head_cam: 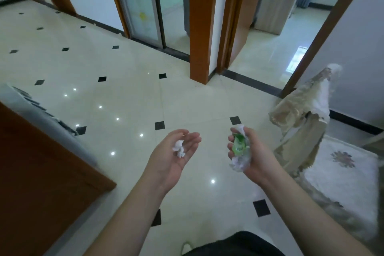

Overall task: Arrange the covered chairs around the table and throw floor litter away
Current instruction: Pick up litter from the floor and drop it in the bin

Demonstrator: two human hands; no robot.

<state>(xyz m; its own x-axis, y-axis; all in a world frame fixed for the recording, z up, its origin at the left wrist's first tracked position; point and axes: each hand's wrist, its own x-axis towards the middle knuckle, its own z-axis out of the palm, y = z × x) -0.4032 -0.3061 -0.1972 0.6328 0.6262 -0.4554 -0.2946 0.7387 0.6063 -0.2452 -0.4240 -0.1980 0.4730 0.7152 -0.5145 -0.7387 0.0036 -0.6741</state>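
My left hand (176, 151) is held palm up over the tiled floor, with a small crumpled white tissue (179, 148) lying in the cupped palm. To its right, my right hand (249, 151) is closed around a bundle of litter (239, 147): a green and white wrapper with crumpled white paper. A covered chair (307, 122) in beige and white fabric stands at the right, just beyond my right hand. A second covered seat (340, 174) with a flower pattern lies at the lower right.
A brown wooden table (41, 172) with a grey runner fills the lower left. Cream floor tiles (124, 68) with small black squares stretch ahead. A sliding glass door (145, 6) and an open doorway (280, 27) with wooden frames are at the back.
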